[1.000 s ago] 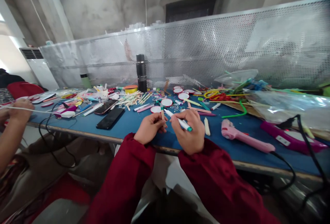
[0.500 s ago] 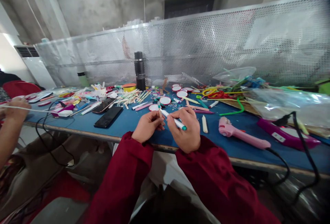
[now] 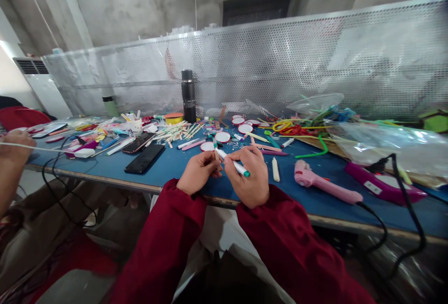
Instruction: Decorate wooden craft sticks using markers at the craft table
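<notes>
My left hand (image 3: 196, 171) is closed in a pinch on a small wooden craft stick (image 3: 216, 150), whose upper end looks green. In my right hand (image 3: 252, 179) is a white marker (image 3: 241, 168) with a green end, slanted so that its tip meets or nearly meets the stick; exact contact is too small to tell. Both hands are just above the table's front edge. Beyond them lie red-rimmed white discs (image 3: 222, 137) and a pink marker (image 3: 195, 144). A pale cream tube or pen (image 3: 276, 169) rests right of my right hand.
A pink glue gun (image 3: 327, 185) with a black cord and a purple device (image 3: 385, 183) lie at right. Two phones, one a black phone (image 3: 144, 158), lie at left. A black bottle (image 3: 189, 96) stands behind scattered sticks (image 3: 175, 132). Another person's hand (image 3: 16, 147) holds a white strand.
The view has shifted slightly, so the table things sit a little further left. Both hands keep their grips on the stick and the marker, with barely any movement.
</notes>
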Available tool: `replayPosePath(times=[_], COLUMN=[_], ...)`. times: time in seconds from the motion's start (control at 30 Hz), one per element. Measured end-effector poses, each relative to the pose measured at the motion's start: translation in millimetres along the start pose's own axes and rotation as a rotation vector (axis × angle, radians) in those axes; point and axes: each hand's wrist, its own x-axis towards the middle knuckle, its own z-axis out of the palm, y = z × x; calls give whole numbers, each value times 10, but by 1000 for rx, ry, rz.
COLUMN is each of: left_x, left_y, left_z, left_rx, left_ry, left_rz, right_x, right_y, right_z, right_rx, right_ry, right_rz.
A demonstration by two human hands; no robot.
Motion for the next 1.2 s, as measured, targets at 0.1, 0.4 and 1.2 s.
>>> replayPosePath(times=[0.1, 0.4, 1.2], left_x=[7, 15, 10], left_y=[-24, -42, -56], left_z=[-4, -8, -24], left_rx=[-5, -22, -9], left_ry=[1, 15, 3], left_rz=[5, -20, -10], right_x=[-1, -2, -2], right_y=[9, 12, 4], right_z=[1, -9, -1], right_rx=[-22, -33, -33], right_ry=[4, 37, 23], right_rz=[3, 10, 27])
